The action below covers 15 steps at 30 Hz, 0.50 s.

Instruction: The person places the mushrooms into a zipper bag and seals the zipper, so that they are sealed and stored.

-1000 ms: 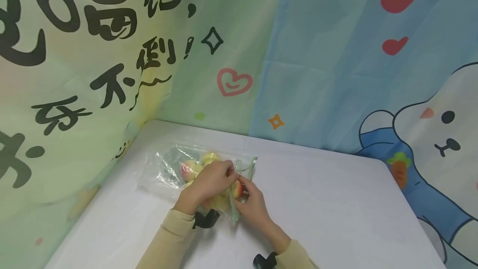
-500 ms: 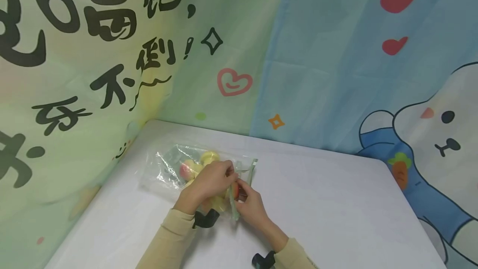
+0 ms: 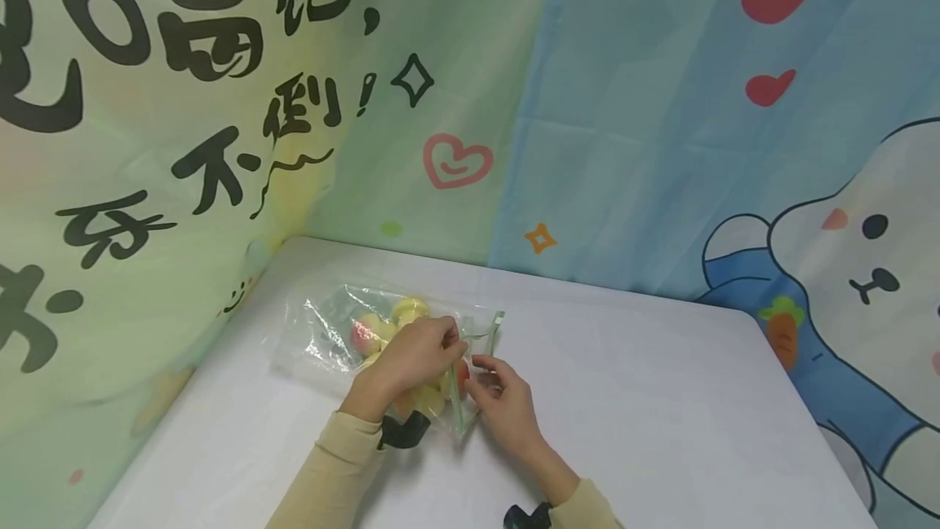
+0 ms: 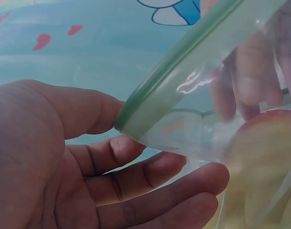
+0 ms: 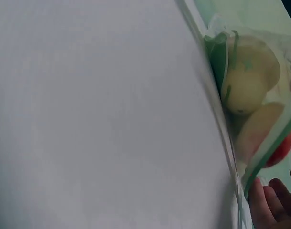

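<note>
A clear zip bag [image 3: 316,333] with a green-edged mouth lies on the white table, its mouth towards the right. Several round yellow fruits [image 3: 370,333] with red blush sit inside. My left hand [image 3: 419,349] lies over the bag's mouth end. In the left wrist view, my left hand [image 4: 45,152] pinches one end of the green zip strip [image 4: 169,67] between thumb and forefinger. My right hand [image 3: 508,411] is beside the mouth, thumb and fingers apart, close to a red-blushed fruit. Through the plastic, blurred fingers [image 4: 253,76] show. The right wrist view shows the fruits [image 5: 245,76] and strip [image 5: 274,143].
The white table [image 3: 646,398] extends to the right of the bag. Behind it hangs a printed cloth [image 3: 624,145] with hearts, lettering and a cartoon bear. Black camera mounts [image 3: 405,429] sit on both wrists.
My right hand has drawn slightly right, away from the left fingertips, and its fingers have parted. The left hand stays in place on the bag's edge.
</note>
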Motion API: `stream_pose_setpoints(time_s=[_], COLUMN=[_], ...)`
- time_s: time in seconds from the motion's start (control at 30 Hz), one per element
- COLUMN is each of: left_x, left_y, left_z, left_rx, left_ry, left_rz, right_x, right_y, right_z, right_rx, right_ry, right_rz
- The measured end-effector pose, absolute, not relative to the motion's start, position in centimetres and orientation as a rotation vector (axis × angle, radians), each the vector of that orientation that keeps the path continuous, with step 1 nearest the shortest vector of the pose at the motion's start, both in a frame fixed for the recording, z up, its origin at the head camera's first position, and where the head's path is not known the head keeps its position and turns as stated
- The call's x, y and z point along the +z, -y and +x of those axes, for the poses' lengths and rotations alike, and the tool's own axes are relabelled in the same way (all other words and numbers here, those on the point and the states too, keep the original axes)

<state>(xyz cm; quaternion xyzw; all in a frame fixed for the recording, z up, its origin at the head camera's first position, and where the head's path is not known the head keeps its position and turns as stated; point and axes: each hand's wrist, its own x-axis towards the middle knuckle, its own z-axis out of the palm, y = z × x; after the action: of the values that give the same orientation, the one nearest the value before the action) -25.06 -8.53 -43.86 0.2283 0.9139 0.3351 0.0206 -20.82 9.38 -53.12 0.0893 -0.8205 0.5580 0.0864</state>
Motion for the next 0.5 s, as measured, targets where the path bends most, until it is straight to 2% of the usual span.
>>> stream_pose_setpoints(time_s=[0.27, 0.5], left_x=[-43.7, -43.5], left_y=[8.4, 8.0], left_z=[-25.0, -24.6], left_rx=[1.04, 1.062], left_ry=[-2.807, -2.779], left_rz=[0.674, 0.716], right_x=[-52.7, -51.0], right_y=[-11.5, -11.9], right_z=[-23.2, -25.6], right_rx=[1.676, 1.863], right_ry=[2.479, 2.574], right_rz=[-0.133, -0.301])
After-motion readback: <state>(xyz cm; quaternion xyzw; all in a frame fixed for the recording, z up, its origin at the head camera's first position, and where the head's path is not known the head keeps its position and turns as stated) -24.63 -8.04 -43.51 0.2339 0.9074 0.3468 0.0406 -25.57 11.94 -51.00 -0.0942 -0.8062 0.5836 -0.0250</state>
